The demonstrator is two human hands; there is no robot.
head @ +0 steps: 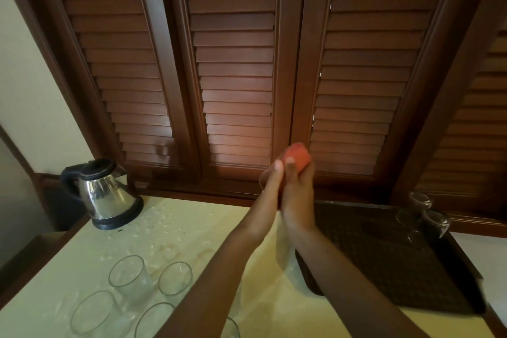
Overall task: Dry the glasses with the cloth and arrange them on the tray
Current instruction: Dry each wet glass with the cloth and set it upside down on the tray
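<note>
Both hands are raised together above the table's far edge. My left hand (270, 186) holds a clear glass (262, 179), of which only the rim edge shows past my fingers. My right hand (297, 192) grips an orange-red cloth (297, 153) that bulges out above my fingertips, pressed against the glass. A pale strip (284, 244) hangs below the hands; I cannot tell what it is. The dark tray (384, 261) lies to the right, with two glasses (421, 200) (436, 223) at its far right corner. Several wet glasses (127, 274) stand upright at the lower left.
A steel kettle (105, 195) on a black base stands at the table's far left corner. Water drops cover the pale tabletop (175, 230). Brown louvred shutters (236, 77) close off the back. The tray's near edge reaches the table's right side.
</note>
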